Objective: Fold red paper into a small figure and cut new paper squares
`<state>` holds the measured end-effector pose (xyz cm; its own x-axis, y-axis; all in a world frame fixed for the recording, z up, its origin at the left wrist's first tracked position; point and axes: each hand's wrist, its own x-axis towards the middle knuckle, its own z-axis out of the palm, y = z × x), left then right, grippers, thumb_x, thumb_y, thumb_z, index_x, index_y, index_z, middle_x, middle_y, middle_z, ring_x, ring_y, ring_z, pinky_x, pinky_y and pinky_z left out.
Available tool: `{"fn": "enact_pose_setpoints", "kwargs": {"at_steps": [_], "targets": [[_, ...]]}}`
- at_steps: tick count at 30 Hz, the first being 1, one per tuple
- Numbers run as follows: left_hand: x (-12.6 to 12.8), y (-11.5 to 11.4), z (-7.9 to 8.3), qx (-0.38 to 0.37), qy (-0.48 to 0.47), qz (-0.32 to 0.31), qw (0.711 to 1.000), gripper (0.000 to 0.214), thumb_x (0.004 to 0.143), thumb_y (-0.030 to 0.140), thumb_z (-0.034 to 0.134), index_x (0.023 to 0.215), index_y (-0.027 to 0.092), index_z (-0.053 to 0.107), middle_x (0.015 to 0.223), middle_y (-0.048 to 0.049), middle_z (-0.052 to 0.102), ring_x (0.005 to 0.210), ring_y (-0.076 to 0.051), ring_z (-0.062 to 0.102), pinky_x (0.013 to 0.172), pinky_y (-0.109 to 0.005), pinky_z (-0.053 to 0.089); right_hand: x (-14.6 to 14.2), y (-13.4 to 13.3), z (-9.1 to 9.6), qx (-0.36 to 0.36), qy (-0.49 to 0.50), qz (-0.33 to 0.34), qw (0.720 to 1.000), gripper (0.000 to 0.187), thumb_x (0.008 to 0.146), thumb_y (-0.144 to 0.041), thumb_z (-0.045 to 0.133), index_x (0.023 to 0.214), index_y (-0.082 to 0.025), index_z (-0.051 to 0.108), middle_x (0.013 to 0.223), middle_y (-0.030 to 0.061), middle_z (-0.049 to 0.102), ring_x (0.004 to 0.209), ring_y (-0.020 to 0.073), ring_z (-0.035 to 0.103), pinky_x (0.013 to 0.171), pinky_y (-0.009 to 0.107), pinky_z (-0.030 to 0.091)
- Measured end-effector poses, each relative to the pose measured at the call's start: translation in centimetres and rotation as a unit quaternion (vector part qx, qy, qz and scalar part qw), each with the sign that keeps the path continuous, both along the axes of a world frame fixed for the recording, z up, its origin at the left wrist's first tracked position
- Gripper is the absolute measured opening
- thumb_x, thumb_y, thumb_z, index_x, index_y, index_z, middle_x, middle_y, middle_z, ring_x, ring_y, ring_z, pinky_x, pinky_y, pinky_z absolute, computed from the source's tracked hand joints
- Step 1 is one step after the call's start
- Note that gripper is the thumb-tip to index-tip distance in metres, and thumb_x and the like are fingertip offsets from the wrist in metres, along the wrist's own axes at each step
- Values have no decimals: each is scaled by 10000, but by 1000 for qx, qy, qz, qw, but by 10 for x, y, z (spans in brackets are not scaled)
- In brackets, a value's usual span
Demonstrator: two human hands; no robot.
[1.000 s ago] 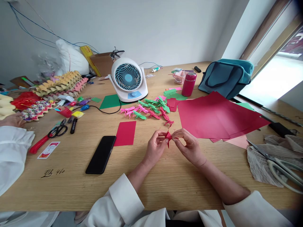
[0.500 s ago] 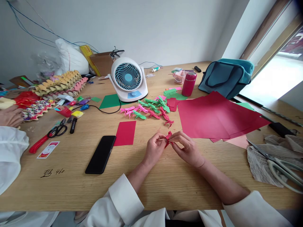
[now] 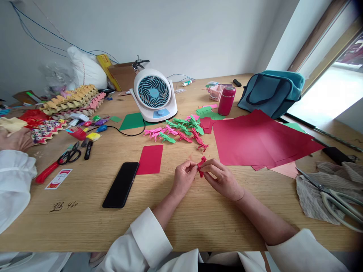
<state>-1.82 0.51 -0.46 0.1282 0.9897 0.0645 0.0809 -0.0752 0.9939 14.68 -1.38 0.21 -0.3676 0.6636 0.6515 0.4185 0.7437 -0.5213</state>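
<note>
A small folded piece of red paper (image 3: 202, 166) is held up between my two hands, just above the wooden table (image 3: 181, 223). My left hand (image 3: 183, 179) pinches its left side with thumb and forefinger. From the right, my right hand (image 3: 222, 177) grips it too, fingertips closed on the paper; they hide part of its shape. Beyond my hands lies a cluster of folded paper figures (image 3: 184, 128) in green, pink and red. A red paper rectangle (image 3: 150, 159) lies to the left, its corner beside a black phone (image 3: 120, 185).
Large red sheets (image 3: 255, 139) cover the right, near a dark pink flask (image 3: 226, 101) and blue bag (image 3: 270, 94). Big scissors (image 3: 334, 196) rest on cloth at far right. A fan (image 3: 154, 94) stands behind. At left, a co-worker's hand (image 3: 17, 139) is near black-handled scissors (image 3: 69, 155).
My hands have shifted only slightly around the red paper, which now shows a little more below my fingers. The co-worker's hand at left has moved slightly.
</note>
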Motion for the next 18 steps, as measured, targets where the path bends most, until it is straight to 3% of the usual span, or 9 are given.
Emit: {"fn": "enact_pose_setpoints", "kwargs": {"at_steps": [7,15,18], "targets": [[0,0,-2,-66,-71,-9,995,258,805,394,605,726,150,634,591,20,551,537,-100,520,497,-204,498,0,2,0,3,-25,4,1000,214,939,-60,462,1020,-203,599,1001,97,628,927,198,606,818,365,530],[-1,3,-2,-39,-50,3,998,252,794,385,624,689,158,592,574,47,534,492,-70,486,482,-179,465,1,0,6,5,-39,38,998,282,937,-47,425,1055,-217,616,1007,89,657,927,203,603,823,379,519],[-2,3,0,-26,-44,4,999,223,800,348,610,690,155,594,596,43,545,513,-68,493,506,-175,456,1,-2,8,12,14,0,1000,265,926,-66,467,1076,-221,619,953,79,642,897,199,592,789,366,506]]}}
